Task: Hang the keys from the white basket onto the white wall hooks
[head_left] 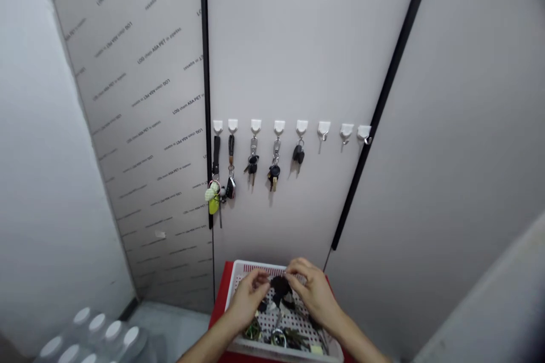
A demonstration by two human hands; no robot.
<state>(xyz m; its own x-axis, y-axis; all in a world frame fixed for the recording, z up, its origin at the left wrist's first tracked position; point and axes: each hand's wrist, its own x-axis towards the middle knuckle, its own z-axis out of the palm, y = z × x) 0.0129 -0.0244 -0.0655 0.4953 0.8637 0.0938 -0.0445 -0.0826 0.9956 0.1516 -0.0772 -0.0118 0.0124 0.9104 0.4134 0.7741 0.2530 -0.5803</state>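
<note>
Straight ahead, the pale wall panels point(298, 39) fill most of the view; the left one carries faint printed film lettering too small to read fully. Low on the left, clear bottles with white caps point(91, 337) are cut off by the picture's edge. Below the hands, a white perforated basket point(238, 272) sits on something red point(219, 300) that is mostly hidden. A row of white hooks point(279, 126) crosses the wall: five hold key bunches point(252, 163), three at the right hang bare. Both hands meet over the basket, the left hand point(247, 300) and right hand point(313, 292) pinching a dark key fob point(280, 285) between their fingertips. Its shape is hard to make out. More keys lie in the basket, partly covered by the wrists.
</note>
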